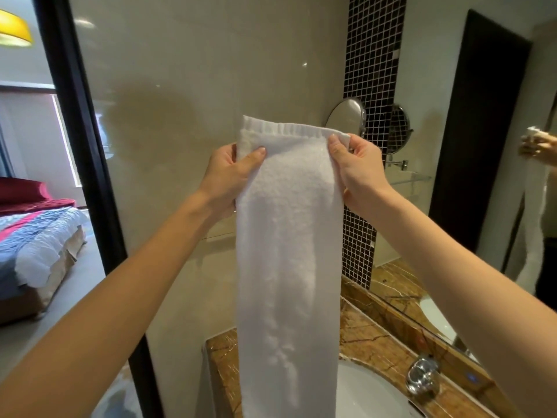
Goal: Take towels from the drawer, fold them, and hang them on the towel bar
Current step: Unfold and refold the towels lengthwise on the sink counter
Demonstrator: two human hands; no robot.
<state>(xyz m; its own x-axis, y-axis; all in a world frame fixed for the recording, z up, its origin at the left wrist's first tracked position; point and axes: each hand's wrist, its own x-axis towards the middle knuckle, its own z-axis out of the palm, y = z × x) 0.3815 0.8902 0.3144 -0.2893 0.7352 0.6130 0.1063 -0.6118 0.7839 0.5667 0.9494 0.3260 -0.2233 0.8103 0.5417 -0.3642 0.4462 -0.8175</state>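
A white towel [289, 251], folded into a long narrow strip, hangs straight down in front of the beige wall, over the washbasin. My left hand [229, 176] pinches its upper left edge, thumb on the front. My right hand [358, 170] pinches the upper right corner, thumb on the front as well. Both arms reach forward and up at about chest height. The towel's top hem stands above my fingers. No towel bar or drawer shows plainly; the towel hides the wall behind it.
A white basin [367, 393] with a chrome tap [422, 378] sits in a brown marble counter [370, 336] below. A round shaving mirror [346, 116] juts from the wall beside a dark mosaic strip [373, 70]. A large mirror is at right, a bedroom through the glass at left.
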